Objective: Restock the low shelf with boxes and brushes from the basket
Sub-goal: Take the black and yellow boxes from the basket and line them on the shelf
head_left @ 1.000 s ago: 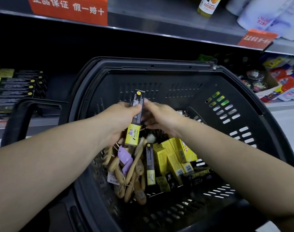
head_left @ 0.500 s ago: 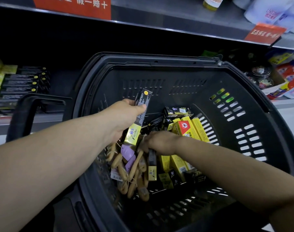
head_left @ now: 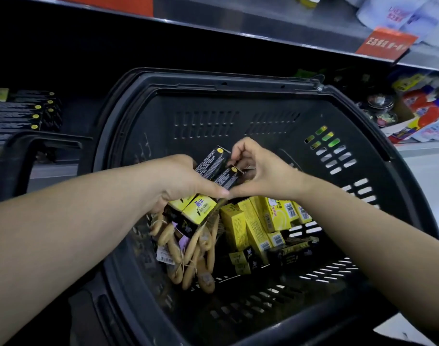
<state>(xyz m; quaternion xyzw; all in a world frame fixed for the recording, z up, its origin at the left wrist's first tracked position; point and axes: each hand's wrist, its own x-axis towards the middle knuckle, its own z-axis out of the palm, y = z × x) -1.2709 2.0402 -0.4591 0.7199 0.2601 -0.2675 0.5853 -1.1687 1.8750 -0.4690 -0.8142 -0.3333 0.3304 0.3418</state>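
A black plastic basket [head_left: 238, 81] fills the middle of the view. Over it, my left hand [head_left: 178, 181] grips two long black-and-yellow boxes [head_left: 213, 163] side by side. My right hand [head_left: 260, 173] pinches the upper end of the nearer box [head_left: 228, 177] against the first one. Below the hands lie a bundle of wooden brushes [head_left: 196, 248] with tags and several yellow boxes [head_left: 258, 221]. The low shelf [head_left: 53, 168] behind the basket at the left holds a stack of matching black boxes [head_left: 23, 113].
The basket's handle [head_left: 21, 156] stands up at the left in front of the shelf. An upper shelf [head_left: 263, 28] with red price tags [head_left: 385, 43] runs overhead. Bottles and packets [head_left: 423, 113] crowd the shelf at the right.
My right hand dipped into the basket, came up with a second black-and-yellow box and brought it against the one in my left hand. The view shifted slightly.
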